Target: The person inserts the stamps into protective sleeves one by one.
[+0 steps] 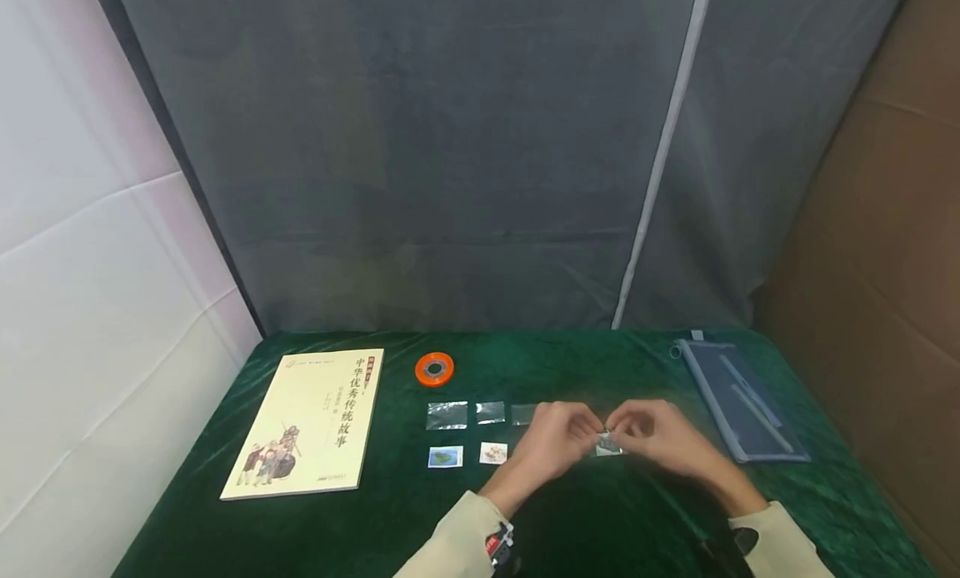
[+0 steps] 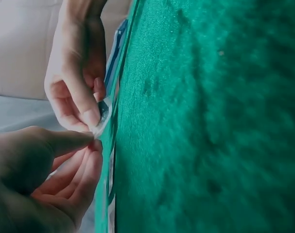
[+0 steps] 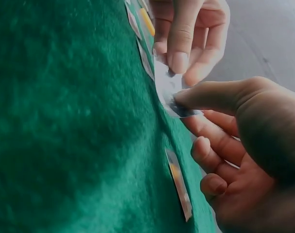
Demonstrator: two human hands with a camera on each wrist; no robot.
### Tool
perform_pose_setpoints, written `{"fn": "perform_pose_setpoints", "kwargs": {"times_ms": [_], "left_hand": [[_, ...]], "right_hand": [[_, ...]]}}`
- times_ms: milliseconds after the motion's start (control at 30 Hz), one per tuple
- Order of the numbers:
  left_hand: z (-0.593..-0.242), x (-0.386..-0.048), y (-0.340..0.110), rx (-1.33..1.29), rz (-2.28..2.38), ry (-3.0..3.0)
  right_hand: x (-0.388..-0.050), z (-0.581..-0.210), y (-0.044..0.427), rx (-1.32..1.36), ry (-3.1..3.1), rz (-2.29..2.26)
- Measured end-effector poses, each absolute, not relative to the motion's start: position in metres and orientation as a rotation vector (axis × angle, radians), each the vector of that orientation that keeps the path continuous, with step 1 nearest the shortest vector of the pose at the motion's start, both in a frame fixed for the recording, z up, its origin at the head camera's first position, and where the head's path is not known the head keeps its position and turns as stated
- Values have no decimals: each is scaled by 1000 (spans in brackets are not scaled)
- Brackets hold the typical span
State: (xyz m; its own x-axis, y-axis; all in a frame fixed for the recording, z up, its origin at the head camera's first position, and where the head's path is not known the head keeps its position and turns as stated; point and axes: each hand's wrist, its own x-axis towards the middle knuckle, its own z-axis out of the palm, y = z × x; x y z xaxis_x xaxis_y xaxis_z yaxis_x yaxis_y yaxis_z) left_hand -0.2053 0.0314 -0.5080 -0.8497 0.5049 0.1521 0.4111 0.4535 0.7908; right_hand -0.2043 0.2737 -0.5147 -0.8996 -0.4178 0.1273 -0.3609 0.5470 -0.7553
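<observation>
The small clear packet (image 1: 608,444), with a dark print showing in it, is to the right of the orange disc (image 1: 434,381) and nearer the person. Both hands hold it: the left hand (image 1: 557,438) pinches one end between thumb and fingers, and the right hand (image 1: 660,432) pinches the other, its thumb lying on the print in the right wrist view. The two hands are close together, fingers bent.

Just nearer the person than the disc, three clear sheets (image 1: 447,415) lie in a row running right, the last partly behind the left hand. Nearer still, below the first two, lie two stamps (image 1: 446,456), one blue and green, one pale. A flat piece (image 3: 179,184) lies by the right hand, its kind unclear.

Left of the disc lies a cream book (image 1: 307,424), cover up. Far right of the disc is a blue case (image 1: 746,403) with slim things inside. All rest on green cloth (image 1: 375,528); beyond the disc hangs a grey curtain (image 1: 450,161).
</observation>
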Motion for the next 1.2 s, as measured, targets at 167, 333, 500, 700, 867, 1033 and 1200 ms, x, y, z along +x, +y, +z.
{"fn": "perform_pose_setpoints", "kwargs": {"times_ms": [167, 333, 500, 700, 867, 1033, 1200], "left_hand": [[-507, -210, 41, 894, 1253, 2680], [-507, -212, 44, 917, 1205, 2721], [-506, -212, 45, 917, 1187, 2717], [-507, -214, 45, 922, 1130, 2770], [-508, -214, 40, 891, 1151, 2748], [-507, -217, 24, 841, 1218, 2739], [-501, -225, 6, 831, 1214, 2814]], "right_hand": [[-204, -514, 277, -695, 2752, -1223], [-204, -515, 279, -697, 2757, -1206], [-205, -516, 280, -706, 2780, -1192], [-204, -522, 279, -782, 2919, -1126], [-204, -526, 277, -793, 2987, -1079], [-203, -524, 275, -799, 3000, -1070], [-201, -516, 266, -829, 3019, -1063]]}}
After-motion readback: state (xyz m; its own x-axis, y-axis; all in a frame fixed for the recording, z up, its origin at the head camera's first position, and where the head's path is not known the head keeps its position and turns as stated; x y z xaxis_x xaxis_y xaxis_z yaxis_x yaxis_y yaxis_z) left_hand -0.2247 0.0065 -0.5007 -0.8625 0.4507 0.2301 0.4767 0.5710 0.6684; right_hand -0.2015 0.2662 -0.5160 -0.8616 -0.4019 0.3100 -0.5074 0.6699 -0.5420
